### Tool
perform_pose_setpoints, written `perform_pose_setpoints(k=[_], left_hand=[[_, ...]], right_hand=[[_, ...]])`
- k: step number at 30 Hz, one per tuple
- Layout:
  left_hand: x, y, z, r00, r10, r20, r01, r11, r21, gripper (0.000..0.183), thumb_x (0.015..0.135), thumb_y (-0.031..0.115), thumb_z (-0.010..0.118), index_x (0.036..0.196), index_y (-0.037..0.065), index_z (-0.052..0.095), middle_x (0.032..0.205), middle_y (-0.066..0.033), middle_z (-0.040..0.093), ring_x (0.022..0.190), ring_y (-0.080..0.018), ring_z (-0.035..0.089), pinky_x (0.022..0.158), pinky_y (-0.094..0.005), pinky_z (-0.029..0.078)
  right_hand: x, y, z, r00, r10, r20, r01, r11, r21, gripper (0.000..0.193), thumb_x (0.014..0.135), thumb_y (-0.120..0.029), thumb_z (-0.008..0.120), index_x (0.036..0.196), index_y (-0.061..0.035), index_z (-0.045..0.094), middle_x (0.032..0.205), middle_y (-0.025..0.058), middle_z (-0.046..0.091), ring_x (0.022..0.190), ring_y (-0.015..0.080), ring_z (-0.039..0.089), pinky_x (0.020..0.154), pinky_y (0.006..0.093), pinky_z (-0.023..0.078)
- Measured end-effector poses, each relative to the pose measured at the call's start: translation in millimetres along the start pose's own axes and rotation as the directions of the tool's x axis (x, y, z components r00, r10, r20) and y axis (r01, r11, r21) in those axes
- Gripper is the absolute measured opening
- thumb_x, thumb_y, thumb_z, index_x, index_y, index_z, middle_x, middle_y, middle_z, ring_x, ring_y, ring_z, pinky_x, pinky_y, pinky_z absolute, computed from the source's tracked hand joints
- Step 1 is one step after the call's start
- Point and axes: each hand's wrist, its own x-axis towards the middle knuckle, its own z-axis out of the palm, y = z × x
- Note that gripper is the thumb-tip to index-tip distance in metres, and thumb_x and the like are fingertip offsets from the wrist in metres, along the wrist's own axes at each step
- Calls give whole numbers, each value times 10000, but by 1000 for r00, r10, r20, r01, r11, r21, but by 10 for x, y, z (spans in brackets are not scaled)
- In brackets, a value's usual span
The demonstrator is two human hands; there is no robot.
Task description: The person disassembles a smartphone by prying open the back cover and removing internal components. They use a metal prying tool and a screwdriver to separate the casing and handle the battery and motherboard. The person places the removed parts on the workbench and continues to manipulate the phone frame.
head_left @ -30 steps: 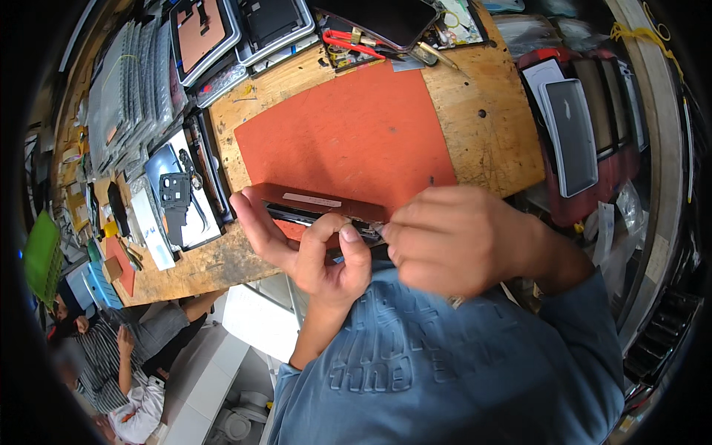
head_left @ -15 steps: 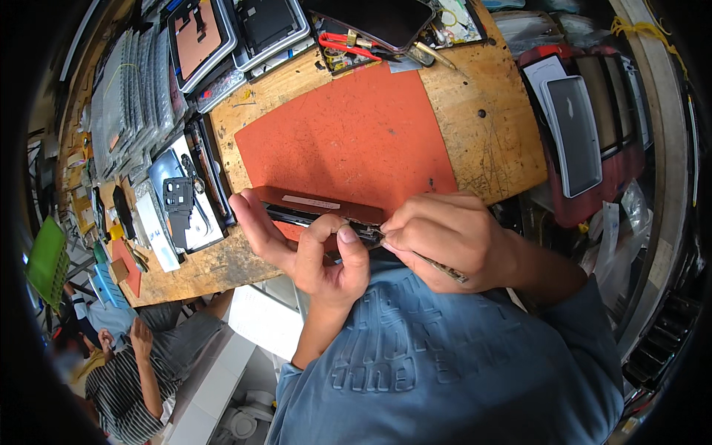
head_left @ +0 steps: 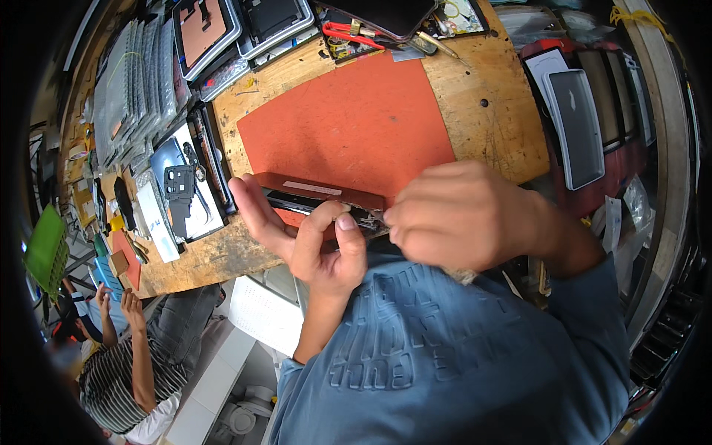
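Note:
Over the near edge of the red mat, a thin dark phone-like device [head_left: 317,190] is tilted on its side, a white label strip along its brown face. My left hand [head_left: 326,248] grips it, thumb and forefinger bent at its right end, where small inner parts show. My right hand [head_left: 467,215] is pinched close to that same end, somewhat blurred. The tail of a slim tool [head_left: 465,277] sticks out below that hand; its tip is hidden by the fingers.
The red mat [head_left: 348,126] covers part of the wooden table [head_left: 497,119]. Phone-part trays [head_left: 204,37], red-handled pliers [head_left: 348,33] and a screwdriver [head_left: 443,49] lie at the back. Bubble-wrapped sheets [head_left: 130,89] stand left. Another person [head_left: 133,371] sits at lower left.
My right hand has rolled over and risen a little, so most of the slim tool is now hidden. The device and my left hand have barely shifted. The other person's hands have moved.

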Motion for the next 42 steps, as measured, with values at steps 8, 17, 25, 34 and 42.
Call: perform_pose_setpoints(k=[8, 17, 25, 34, 42], left_hand=[[1, -10, -2, 1000, -5, 9, 5, 1000, 0, 183, 964, 253, 714, 925, 90, 787, 1734, -377, 125, 1626, -543, 170, 1318, -627, 175], [23, 13, 24, 1000, -13, 2, 13, 1000, -3, 180, 960, 243, 700, 903, 90, 775, 1734, -374, 138, 1621, -546, 186, 1315, -626, 183], [-15, -4, 10, 1000, -9, -15, 9, 1000, -17, 207, 963, 251, 696, 886, 77, 777, 1735, -370, 141, 1619, -542, 195, 1315, -622, 185], [-6, -7, 11, 1000, -1, -18, 1, 1000, -10, 202, 961, 241, 700, 889, 70, 780, 1735, -365, 138, 1619, -543, 191, 1315, -625, 186], [17, 10, 23, 1000, -20, -7, 20, 1000, -11, 185, 951, 232, 699, 872, 82, 772, 1732, -374, 144, 1620, -545, 191, 1314, -624, 187]], right_hand=[[-75, -289, 87, 914, 319, -251, -286, 945, 162, 198, 794, 70, 787, 877, -10, 625, 838, 117, 675, 699, 287, 712, 582, 386, 560], [-88, -168, 268, 964, 234, -125, -235, 972, 9, 188, 759, -77, 717, 777, -70, 529, 784, 57, 510, 687, 238, 606, 579, 381, 504], [-9, 7, 156, 990, -138, 35, 141, 982, -126, 195, 712, -148, 687, 672, -109, 500, 749, 22, 494, 701, 191, 570, 595, 340, 494], [-73, -67, 86, 945, 276, -175, -240, 949, 203, 184, 830, -11, 783, 859, -48, 605, 792, 77, 631, 678, 270, 670, 569, 383, 525], [-104, -228, 395, 886, 357, -297, -333, 934, 129, 177, 812, 35, 777, 862, -25, 618, 821, 93, 636, 689, 273, 679, 586, 389, 532]])
